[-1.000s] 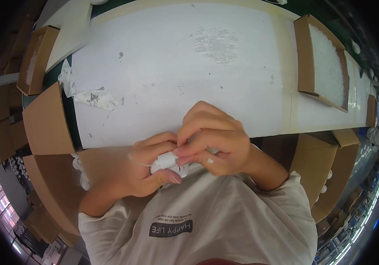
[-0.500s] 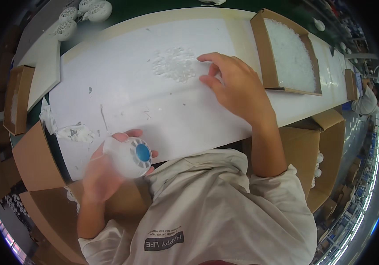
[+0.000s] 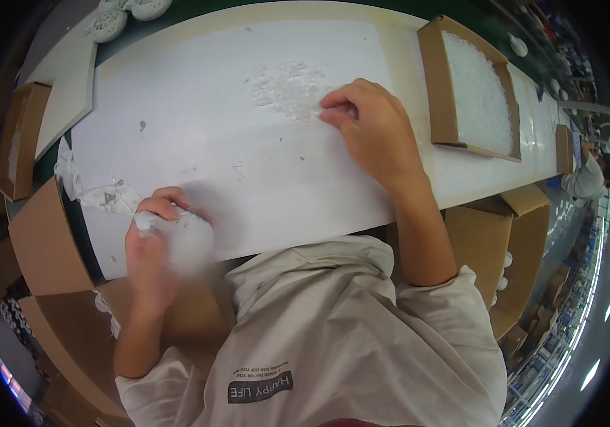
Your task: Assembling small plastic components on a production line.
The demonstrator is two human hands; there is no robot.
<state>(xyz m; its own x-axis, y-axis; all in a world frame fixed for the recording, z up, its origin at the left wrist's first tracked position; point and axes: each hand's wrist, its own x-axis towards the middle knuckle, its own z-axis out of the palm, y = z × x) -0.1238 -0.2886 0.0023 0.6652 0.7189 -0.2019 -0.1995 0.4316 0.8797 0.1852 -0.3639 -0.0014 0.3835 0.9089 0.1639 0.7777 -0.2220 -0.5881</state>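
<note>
My left hand [image 3: 147, 252] is wrapped round a white, rounded plastic part [image 3: 192, 243] above the near left of the white table [image 3: 248, 199]. The part is smeared by motion, and its blue disc is out of sight now. Farther off, my right hand [image 3: 379, 135] has thumb and fingers pinched together at the right edge of a loose patch of small clear pieces [image 3: 290, 89]. Whatever sits between those fingertips is too small to make out.
A shallow cardboard tray [image 3: 441, 92] full of small clear pieces stands at the far right. Open cardboard boxes [image 3: 479, 238] flank my lap. Crumpled white material [image 3: 109, 198] lies at the left edge. White mesh balls [image 3: 109, 27] sit far left; a person [image 3: 584, 178] is at far right.
My left hand has moved slightly left and turned the white part, taking its blue disc out of view. The right fingers, apart before, have closed at the clear pieces. The whole view has shifted slightly.
</note>
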